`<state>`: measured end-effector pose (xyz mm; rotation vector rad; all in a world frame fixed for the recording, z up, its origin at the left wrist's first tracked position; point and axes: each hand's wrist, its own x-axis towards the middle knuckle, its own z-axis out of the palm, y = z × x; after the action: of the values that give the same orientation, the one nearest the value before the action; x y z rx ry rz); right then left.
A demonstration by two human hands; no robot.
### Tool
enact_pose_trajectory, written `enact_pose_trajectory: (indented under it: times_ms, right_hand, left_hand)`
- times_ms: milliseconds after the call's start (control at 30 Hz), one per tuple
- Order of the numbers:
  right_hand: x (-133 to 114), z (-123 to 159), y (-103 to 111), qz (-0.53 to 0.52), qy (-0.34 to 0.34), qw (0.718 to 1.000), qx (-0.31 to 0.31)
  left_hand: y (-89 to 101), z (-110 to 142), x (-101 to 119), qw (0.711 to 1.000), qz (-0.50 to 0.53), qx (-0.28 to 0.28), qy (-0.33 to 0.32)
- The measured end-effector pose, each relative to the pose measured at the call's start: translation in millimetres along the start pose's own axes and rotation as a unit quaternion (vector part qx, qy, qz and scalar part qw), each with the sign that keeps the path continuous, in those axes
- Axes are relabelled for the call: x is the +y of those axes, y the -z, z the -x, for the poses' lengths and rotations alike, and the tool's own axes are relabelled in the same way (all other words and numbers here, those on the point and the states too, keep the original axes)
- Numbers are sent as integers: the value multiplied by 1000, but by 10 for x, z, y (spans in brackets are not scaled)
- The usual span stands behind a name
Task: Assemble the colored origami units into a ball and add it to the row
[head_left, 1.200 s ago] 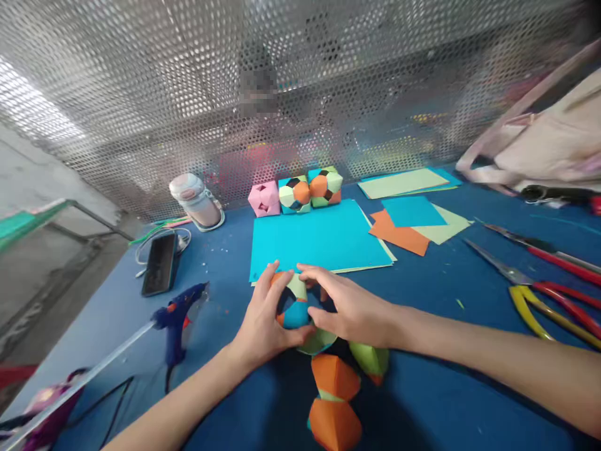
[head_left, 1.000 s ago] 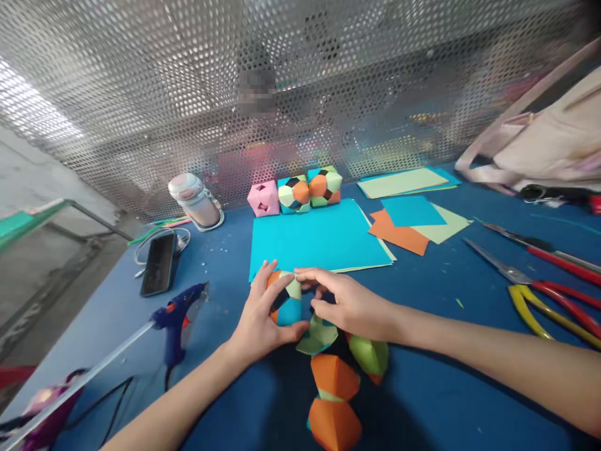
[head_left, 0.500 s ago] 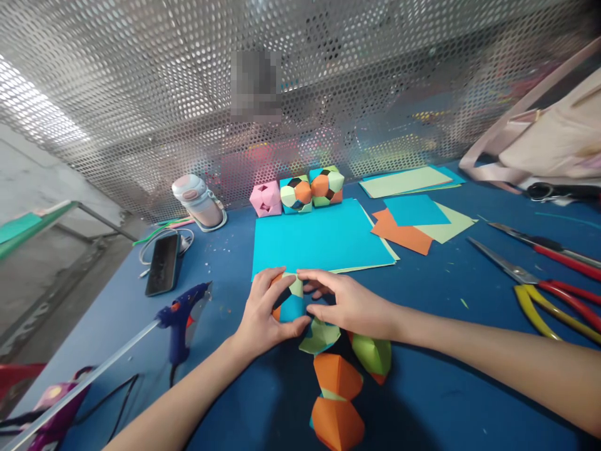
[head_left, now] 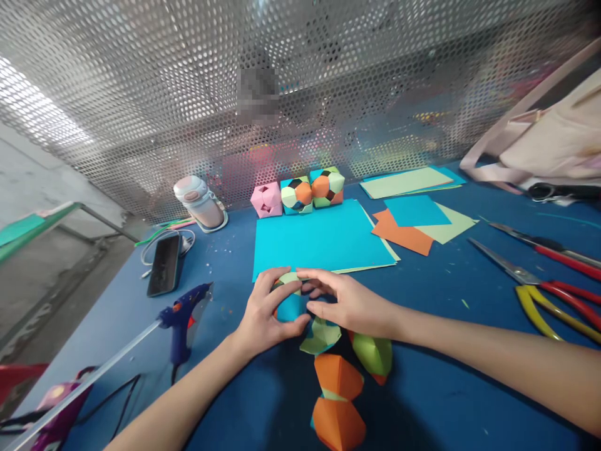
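Observation:
A small folded-paper ball (head_left: 290, 307) in blue, pale green and orange sits low over the table between my hands. My left hand (head_left: 260, 313) curls round its left side, thumb below and fingers over the top. From the right, my right hand (head_left: 352, 304) pinches at its edge with bent fingers and thumb; the exact contact is partly hidden. Just under my right hand lies a pale green folded paper piece (head_left: 321, 337). Nearer to me are orange folded paper pieces (head_left: 339, 423), and a green folded piece (head_left: 373, 354) rests below my right wrist.
Blue paper sheets (head_left: 319, 241) lie ahead, with finished paper balls (head_left: 297, 195) behind them. A glue gun (head_left: 181, 319), phone (head_left: 164, 264) and bottle (head_left: 200, 203) stand left. Scissors (head_left: 521, 274) and paper squares (head_left: 417, 211) are right. A perforated metal panel (head_left: 197, 106) borders the back.
The paper ball has turned slightly in my fingers, showing a more rounded blue face. Both hands stay in nearly the same place.

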<state>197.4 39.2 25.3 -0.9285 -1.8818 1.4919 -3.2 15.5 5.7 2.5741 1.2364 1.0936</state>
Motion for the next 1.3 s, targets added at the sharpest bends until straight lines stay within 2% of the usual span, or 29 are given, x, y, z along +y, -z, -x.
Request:
enact_pose_trajectory:
  times_ms: [133, 200, 233, 300, 367, 467, 500, 533, 600, 700, 900, 1067, 1300]
  right_hand:
    - [7, 9, 10, -58, 26, 998, -9]
    - [4, 10, 22, -76, 26, 997, 6]
    - [0, 10, 31, -76, 28, 997, 19]
    - [-12, 8, 51, -57, 46, 996, 51]
    - [-23, 9, 69, -22, 70, 995, 74]
    - [-26, 18, 86, 38, 91, 992, 75]
    - [-22, 22, 90, 60, 99, 991, 71]
    - [-16, 26, 93, 85, 112, 988, 66]
    - [4, 29, 98, 134, 141, 979, 53]
    - [42, 18, 100, 184, 159, 970, 27]
    - [73, -61, 50, 226, 176, 956, -64]
    - [77, -140, -18, 221, 190, 954, -65]
    - [165, -156, -41, 203, 157, 964, -67]
  left_hand:
    - [85, -36, 9, 989, 100, 13, 109]
    - [130, -65, 25, 959, 189, 37, 206]
    - [151, -84, 38, 931, 246, 60, 263]
    - [187, -133, 74, 859, 349, 110, 358]
    - [222, -198, 121, 774, 440, 152, 429]
    - [281, -303, 196, 599, 565, 199, 531]
    - [300, -332, 216, 552, 590, 202, 553]
    - [315, -354, 232, 517, 606, 203, 569]
    - [335, -379, 255, 474, 625, 200, 588]
    - [337, -376, 280, 442, 637, 200, 600]
    - [312, -321, 345, 416, 658, 159, 607]
    - [275, -260, 331, 389, 690, 115, 599]
    - [214, -240, 286, 387, 688, 99, 606]
